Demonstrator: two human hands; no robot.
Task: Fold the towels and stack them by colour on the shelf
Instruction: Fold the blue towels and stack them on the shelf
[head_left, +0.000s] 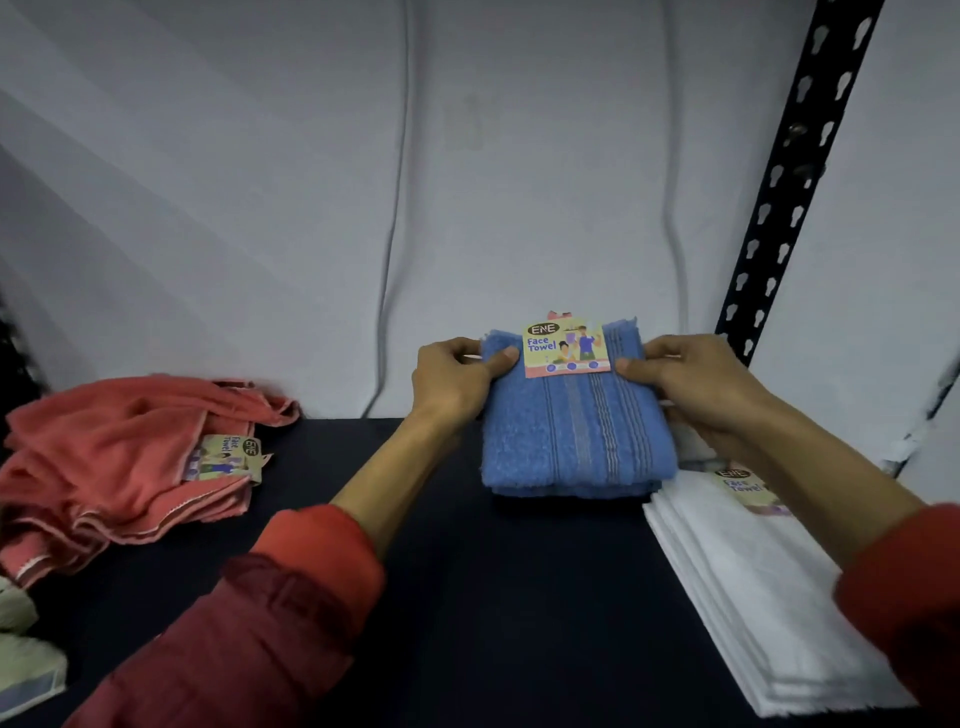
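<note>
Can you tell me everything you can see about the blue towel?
The blue towel is folded into a neat rectangle and looks soft and fluffy like terry cloth, with thin darker and lighter stripes running along its right part. A paper tag reading "Face Towel" sits at its far edge. It lies on top of more folded blue cloth on the dark shelf, between the pink and white towels. The left hand and right hand pinch its far corners.

Red long sleeves (291, 597) pushed up both forearms, thick bunched cuffs, bare hands, no rings
</note>
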